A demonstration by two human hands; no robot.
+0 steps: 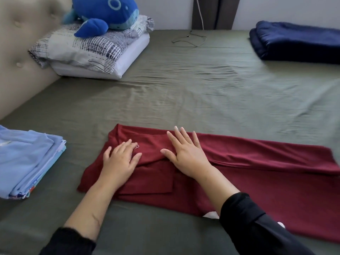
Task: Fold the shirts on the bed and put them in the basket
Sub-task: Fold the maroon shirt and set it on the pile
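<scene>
Shirt: dark red knit shirt (248, 162), laid as a long band across the near edge of the olive-green bed sheet (184, 89), sides already folded inward.
Left hand (119, 162): flat, fingers straight, pressing the shirt's left end.
Right hand (184, 151): flat, fingers spread, pressing just beside the left hand.
Step in hand: smoothing the lengthwise fold, by my judgement.
Next move: probably calls for folding the right end over toward the left.
Surroundings: folded light blue clothes (27, 159) at left; folded navy blanket (298, 41) far right; blue plush whale (103, 13) on patterned pillows (88, 50).
Basket: not in view.
</scene>
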